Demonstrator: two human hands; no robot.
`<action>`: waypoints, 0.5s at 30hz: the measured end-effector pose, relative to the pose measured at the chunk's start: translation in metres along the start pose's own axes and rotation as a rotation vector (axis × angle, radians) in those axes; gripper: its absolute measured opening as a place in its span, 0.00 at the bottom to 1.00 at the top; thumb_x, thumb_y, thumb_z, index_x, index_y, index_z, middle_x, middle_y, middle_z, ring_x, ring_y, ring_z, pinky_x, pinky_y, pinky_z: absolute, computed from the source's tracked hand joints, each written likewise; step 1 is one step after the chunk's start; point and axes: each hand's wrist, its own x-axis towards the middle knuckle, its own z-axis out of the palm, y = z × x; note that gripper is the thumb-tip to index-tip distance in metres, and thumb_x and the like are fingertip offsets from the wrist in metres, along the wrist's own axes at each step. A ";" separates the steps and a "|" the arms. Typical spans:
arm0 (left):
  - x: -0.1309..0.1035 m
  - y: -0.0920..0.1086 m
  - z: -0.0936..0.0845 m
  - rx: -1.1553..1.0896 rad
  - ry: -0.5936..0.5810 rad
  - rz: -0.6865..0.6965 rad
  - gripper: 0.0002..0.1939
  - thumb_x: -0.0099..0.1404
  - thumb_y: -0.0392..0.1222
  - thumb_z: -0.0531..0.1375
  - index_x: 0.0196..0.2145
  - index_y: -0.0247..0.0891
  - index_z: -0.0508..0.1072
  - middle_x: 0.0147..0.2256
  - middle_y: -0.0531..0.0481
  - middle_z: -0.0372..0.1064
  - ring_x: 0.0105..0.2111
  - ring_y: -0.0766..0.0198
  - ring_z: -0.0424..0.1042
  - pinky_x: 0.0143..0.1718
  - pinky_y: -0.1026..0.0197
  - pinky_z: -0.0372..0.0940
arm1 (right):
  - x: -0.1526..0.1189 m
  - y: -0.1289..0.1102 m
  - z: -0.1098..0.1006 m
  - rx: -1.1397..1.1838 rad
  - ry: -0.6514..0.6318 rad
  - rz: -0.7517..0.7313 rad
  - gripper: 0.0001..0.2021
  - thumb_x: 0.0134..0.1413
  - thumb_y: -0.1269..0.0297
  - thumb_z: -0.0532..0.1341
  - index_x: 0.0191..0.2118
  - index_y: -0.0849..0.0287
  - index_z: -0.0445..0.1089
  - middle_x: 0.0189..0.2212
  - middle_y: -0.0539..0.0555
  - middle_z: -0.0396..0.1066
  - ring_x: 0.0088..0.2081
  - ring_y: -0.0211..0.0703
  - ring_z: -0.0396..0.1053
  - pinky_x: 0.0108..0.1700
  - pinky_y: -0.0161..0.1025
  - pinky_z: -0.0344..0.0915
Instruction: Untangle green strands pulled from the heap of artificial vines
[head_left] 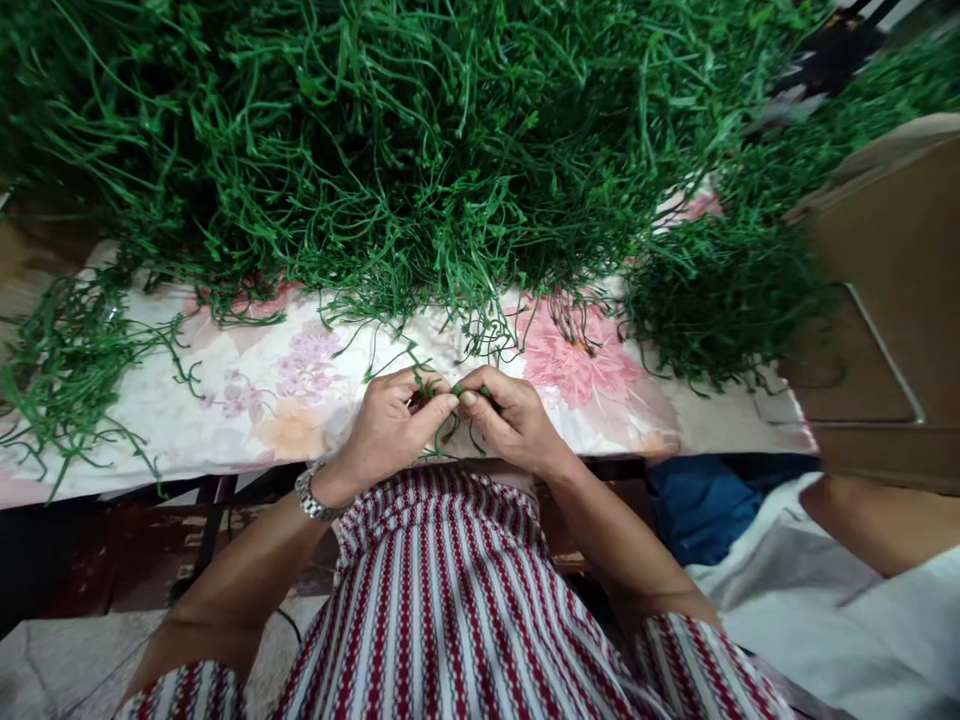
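Note:
My left hand [397,422], with a metal-banded watch [313,492] on its wrist, is closed in a pinch on thin green plant stems [426,388]. Thumb to thumb beside it, my right hand [514,418] pinches a green piece too, with a bit of stem showing past the fingers. Loose stem ends hang below both hands. Fingers hide where the pieces meet. Just beyond lies a huge heap of the same green stems [420,160], which look like artificial plastic greenery.
A white floral cloth [390,360] covers the table. Smaller stem piles lie at left [71,370] and right [720,300]. A cardboard box [892,250] stands at the right edge. Another person's arm [885,520] and white clothing [840,610] are close at my right.

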 end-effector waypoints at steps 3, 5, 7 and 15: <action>0.000 0.003 -0.002 -0.040 -0.083 -0.010 0.05 0.57 0.36 0.55 0.24 0.35 0.64 0.22 0.55 0.61 0.24 0.70 0.59 0.26 0.67 0.55 | -0.001 0.000 0.003 0.105 0.014 0.054 0.09 0.59 0.65 0.52 0.30 0.61 0.63 0.23 0.48 0.63 0.25 0.32 0.62 0.29 0.31 0.59; 0.001 0.004 -0.005 -0.037 -0.157 -0.004 0.06 0.58 0.36 0.54 0.24 0.36 0.62 0.22 0.56 0.58 0.24 0.71 0.58 0.26 0.67 0.54 | -0.001 0.000 0.003 0.145 0.005 0.067 0.09 0.59 0.65 0.52 0.31 0.62 0.64 0.23 0.48 0.63 0.25 0.32 0.62 0.29 0.31 0.60; 0.001 0.004 -0.009 -0.011 -0.217 0.006 0.06 0.59 0.36 0.53 0.24 0.36 0.60 0.22 0.56 0.55 0.24 0.71 0.56 0.27 0.67 0.53 | 0.000 0.000 0.002 0.128 -0.030 0.050 0.08 0.59 0.65 0.52 0.31 0.62 0.64 0.23 0.48 0.63 0.25 0.32 0.62 0.29 0.31 0.59; 0.001 0.012 -0.027 -0.040 -0.683 -0.012 0.07 0.58 0.36 0.51 0.23 0.37 0.56 0.22 0.57 0.50 0.24 0.70 0.52 0.26 0.66 0.50 | 0.001 -0.010 -0.018 -0.124 -0.274 -0.302 0.08 0.56 0.71 0.51 0.30 0.62 0.66 0.24 0.51 0.66 0.27 0.35 0.63 0.31 0.34 0.59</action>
